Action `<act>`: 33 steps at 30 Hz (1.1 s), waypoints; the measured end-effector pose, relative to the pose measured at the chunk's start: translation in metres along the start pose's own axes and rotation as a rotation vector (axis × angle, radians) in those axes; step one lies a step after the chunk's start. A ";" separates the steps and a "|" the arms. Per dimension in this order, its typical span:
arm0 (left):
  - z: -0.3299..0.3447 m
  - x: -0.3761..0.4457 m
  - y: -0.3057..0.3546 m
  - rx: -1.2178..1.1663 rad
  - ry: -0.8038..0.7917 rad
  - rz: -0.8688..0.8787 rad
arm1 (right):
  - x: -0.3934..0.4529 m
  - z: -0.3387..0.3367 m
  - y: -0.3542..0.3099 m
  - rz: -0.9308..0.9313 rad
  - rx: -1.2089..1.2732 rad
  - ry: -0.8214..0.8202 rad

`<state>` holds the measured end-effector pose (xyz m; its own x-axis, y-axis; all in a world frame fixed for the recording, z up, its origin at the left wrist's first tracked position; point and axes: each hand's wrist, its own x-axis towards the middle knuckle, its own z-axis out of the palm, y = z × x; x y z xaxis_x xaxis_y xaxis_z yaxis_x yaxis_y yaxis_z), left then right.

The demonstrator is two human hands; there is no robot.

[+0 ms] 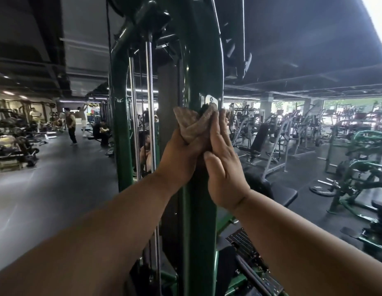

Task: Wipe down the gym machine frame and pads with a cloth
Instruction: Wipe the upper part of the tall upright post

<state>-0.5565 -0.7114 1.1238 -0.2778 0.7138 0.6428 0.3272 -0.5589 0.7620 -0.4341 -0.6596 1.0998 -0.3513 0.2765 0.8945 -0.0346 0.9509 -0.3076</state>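
Both hands wrapped the cloth [193,122] round the green upright [198,199]: left hand [179,159] clutched it, right hand [223,161] apparently pressed flat-fingered. Firm, even pressure downward would suit.

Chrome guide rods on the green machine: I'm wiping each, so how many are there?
2: one shiny chrome guide rod beside the left green upright, one just right; others may be hidden.

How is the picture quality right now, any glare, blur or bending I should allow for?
Head view: bright window light blows out the top right corner; the green post carries glossy streaks; the chrome rods and post bow from the wide lens; both hands and the cloth are sharp enough; far machines look soft.
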 end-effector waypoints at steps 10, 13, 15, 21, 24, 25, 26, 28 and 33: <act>-0.010 0.041 0.047 -0.091 -0.101 0.078 | 0.054 -0.009 -0.027 0.042 -0.077 0.050; -0.010 0.025 0.034 -0.041 -0.092 0.057 | 0.032 -0.004 -0.023 0.038 -0.160 0.026; -0.014 0.017 0.019 0.007 -0.081 -0.011 | 0.021 -0.001 -0.021 0.025 -0.227 0.027; -0.025 0.029 0.022 -0.086 -0.174 -0.081 | 0.038 0.009 -0.030 0.023 -0.272 0.088; -0.026 0.050 0.041 -0.110 -0.202 -0.001 | 0.059 0.008 -0.037 0.010 -0.317 0.104; -0.027 0.058 0.049 -0.104 -0.210 0.017 | 0.068 0.007 -0.039 0.011 -0.330 0.108; -0.029 0.066 0.061 -0.106 -0.195 0.014 | 0.077 0.005 -0.042 0.020 -0.339 0.114; -0.032 0.083 0.081 -0.119 -0.181 -0.018 | 0.096 0.001 -0.047 0.049 -0.361 0.134; -0.035 0.103 0.089 -0.177 -0.235 -0.017 | 0.115 -0.001 -0.050 0.068 -0.380 0.176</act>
<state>-0.5873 -0.7021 1.2607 -0.0586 0.7900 0.6103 0.1556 -0.5967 0.7873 -0.4720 -0.6756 1.2185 -0.1741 0.3289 0.9282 0.3424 0.9040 -0.2562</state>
